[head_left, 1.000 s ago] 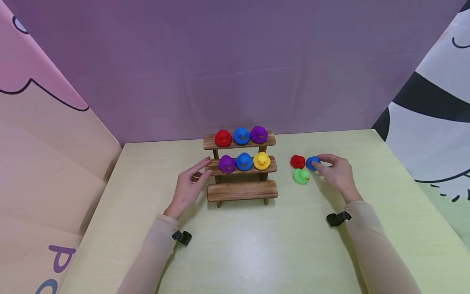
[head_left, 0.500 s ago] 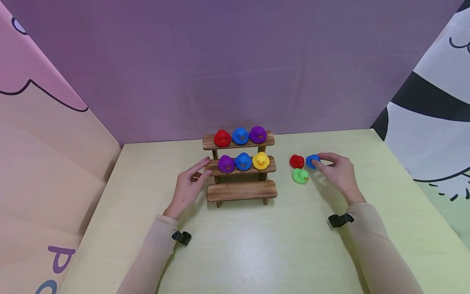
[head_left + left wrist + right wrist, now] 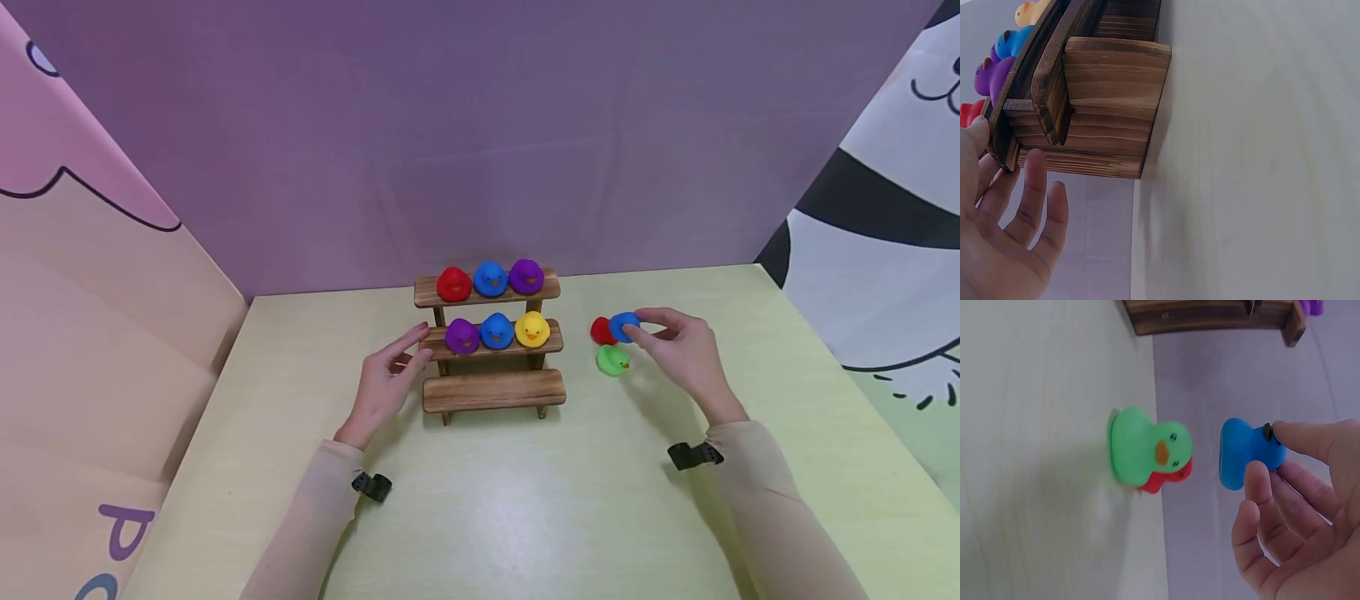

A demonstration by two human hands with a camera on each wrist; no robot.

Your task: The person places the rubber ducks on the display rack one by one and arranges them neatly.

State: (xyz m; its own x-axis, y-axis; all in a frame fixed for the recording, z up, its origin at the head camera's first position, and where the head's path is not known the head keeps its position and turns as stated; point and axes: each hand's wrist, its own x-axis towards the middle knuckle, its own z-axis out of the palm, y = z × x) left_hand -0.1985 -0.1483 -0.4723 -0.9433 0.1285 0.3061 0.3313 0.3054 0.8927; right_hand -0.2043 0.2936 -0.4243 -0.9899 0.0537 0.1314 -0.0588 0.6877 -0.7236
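Note:
My right hand (image 3: 682, 346) pinches a blue rubber duck (image 3: 623, 327) between thumb and fingers. In the right wrist view that blue duck (image 3: 1247, 453) is clear of the table, apart from a green duck (image 3: 1138, 447) and a red duck (image 3: 1166, 478). With thumb and fingertips, my left hand (image 3: 384, 387) holds the left end of the middle tier of a three-tier wooden stand (image 3: 495, 390). On the top tier sit a red duck (image 3: 454, 285), a blue duck (image 3: 491, 279) and a purple duck (image 3: 527, 277). The middle tier bears purple (image 3: 462, 336), blue (image 3: 497, 332) and yellow ducks (image 3: 532, 330); the lowest is bare.
The stand is near the back of a pale table (image 3: 480, 500), in front of a purple cloth backdrop (image 3: 480, 142). Printed cloth panels border the table at left (image 3: 97, 333) and right (image 3: 870, 250). The green and red ducks lie right of the stand.
The right hand has raised the blue duck from the table and moved it slightly left, so it overlaps the red duck in the head view. The left hand stays at the stand.

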